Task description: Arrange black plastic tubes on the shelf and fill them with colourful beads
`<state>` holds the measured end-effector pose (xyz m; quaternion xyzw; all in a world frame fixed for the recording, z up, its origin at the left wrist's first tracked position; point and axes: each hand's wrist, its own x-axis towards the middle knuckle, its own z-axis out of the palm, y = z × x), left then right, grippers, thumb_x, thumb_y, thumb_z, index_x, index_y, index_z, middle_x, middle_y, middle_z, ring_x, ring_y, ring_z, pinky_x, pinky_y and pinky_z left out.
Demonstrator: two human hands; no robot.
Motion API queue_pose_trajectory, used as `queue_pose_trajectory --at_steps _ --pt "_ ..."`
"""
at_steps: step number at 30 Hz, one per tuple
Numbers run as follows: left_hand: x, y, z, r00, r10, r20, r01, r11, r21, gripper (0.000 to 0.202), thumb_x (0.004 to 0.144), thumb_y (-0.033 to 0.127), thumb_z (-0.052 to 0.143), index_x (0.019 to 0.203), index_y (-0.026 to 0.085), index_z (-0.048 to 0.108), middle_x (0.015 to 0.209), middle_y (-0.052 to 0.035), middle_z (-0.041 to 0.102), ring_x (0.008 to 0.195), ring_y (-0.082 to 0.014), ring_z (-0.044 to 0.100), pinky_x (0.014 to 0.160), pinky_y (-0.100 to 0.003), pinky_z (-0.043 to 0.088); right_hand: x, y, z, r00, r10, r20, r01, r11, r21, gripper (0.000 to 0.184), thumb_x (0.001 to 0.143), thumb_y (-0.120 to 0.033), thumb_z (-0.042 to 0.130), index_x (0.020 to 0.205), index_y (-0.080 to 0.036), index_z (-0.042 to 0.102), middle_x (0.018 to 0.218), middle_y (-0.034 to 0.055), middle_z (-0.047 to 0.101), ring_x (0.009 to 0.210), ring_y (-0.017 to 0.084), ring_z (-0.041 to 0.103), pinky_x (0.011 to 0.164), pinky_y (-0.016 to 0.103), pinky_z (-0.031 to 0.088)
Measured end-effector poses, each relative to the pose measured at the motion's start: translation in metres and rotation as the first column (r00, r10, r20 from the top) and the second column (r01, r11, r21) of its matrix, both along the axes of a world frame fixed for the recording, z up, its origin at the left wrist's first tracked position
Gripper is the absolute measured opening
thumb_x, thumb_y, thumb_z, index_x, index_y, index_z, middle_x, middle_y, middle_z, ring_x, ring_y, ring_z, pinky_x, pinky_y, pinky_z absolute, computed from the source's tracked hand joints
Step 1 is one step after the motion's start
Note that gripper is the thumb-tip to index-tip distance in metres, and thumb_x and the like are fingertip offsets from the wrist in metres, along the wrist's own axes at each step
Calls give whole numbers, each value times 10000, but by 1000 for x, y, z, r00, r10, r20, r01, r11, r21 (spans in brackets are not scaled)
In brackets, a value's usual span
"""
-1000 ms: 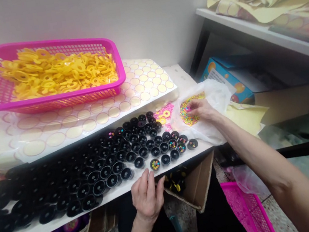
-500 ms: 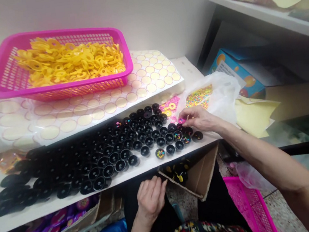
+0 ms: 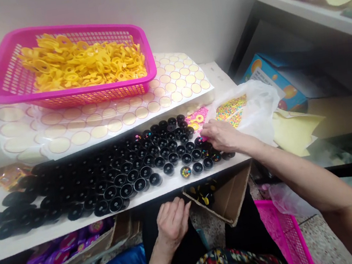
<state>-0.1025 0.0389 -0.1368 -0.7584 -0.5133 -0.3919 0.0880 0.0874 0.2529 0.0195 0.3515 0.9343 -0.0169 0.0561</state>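
Many small black round cups point(image 3: 126, 174) stand in rows on a white board point(image 3: 61, 228); a few at the right end hold coloured beads. My right hand point(image 3: 221, 136) hovers over those right-end cups, fingers pinched on a small pink scoop. Just behind it lies a white plastic bag of coloured beads point(image 3: 230, 110). My left hand point(image 3: 173, 223) rests below the board's front edge, fingers loosely curled with nothing in them, wearing a bracelet at the wrist.
A pink basket point(image 3: 0, 83) of yellow rings sits at the back on sheets of round stickers point(image 3: 170, 91). A cardboard box point(image 3: 229, 199) hangs under the board. A pink crate point(image 3: 280, 235) is on the floor. Shelving point(image 3: 304, 15) with yellow paper stands right.
My right hand left the bead bag and moved left to the right-end cups. My left hand dropped from the board's edge to just below it.
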Motion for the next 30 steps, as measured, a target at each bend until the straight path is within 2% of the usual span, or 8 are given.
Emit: queue_pose_trajectory --at_steps 8,16,20,23,26,28,30 --pt "1 0 1 1000 0 9 0 1000 -7 349 673 60 719 991 90 578 834 -141 678 664 -181 576 590 -319 456 -9 -5 2 987 76 144 -90 992 93 186 725 -97 514 865 -138 629 891 106 616 866 242 502 600 328 278" --pt "0 0 1 1000 8 23 -8 1000 -1 328 681 62 710 982 95 583 827 -136 676 661 -181 583 592 -317 463 -7 -5 5 992 73 103 -83 992 96 178 741 -112 497 855 -139 631 860 107 613 830 232 501 596 315 279" --pt "0 1 2 999 15 42 -15 1000 13 317 683 57 707 974 95 588 819 -134 676 654 -177 584 586 -309 462 11 8 3 998 -18 -60 19 1000 5 165 811 -168 464 811 -160 629 861 71 618 816 191 519 641 275 324" --pt "0 3 2 998 27 64 -28 999 23 308 689 51 698 975 89 590 812 -132 675 663 -176 589 595 -306 468 34 28 -4 966 -227 -127 220 974 -61 174 813 -173 460 834 -173 633 874 44 629 809 163 549 664 239 356" --pt "1 5 2 997 27 76 -29 999 24 292 701 53 688 973 94 593 812 -126 677 661 -169 593 601 -300 474 51 50 -16 897 -433 -91 436 900 7 226 768 -106 441 849 -135 650 917 113 637 836 217 569 654 273 369" --pt "1 6 2 997 22 80 -23 999 21 294 699 47 688 972 98 593 815 -125 678 656 -165 595 600 -298 478 55 62 -24 875 -477 -83 480 877 24 242 740 -81 446 851 -97 661 950 177 633 866 262 576 653 298 375" --pt "2 6 2 997 28 77 -30 999 26 315 691 38 693 983 100 593 826 -128 680 665 -168 601 605 -301 488 52 72 -33 867 -491 -91 493 870 3 234 721 -66 467 836 -87 670 957 199 638 886 271 584 670 300 384"
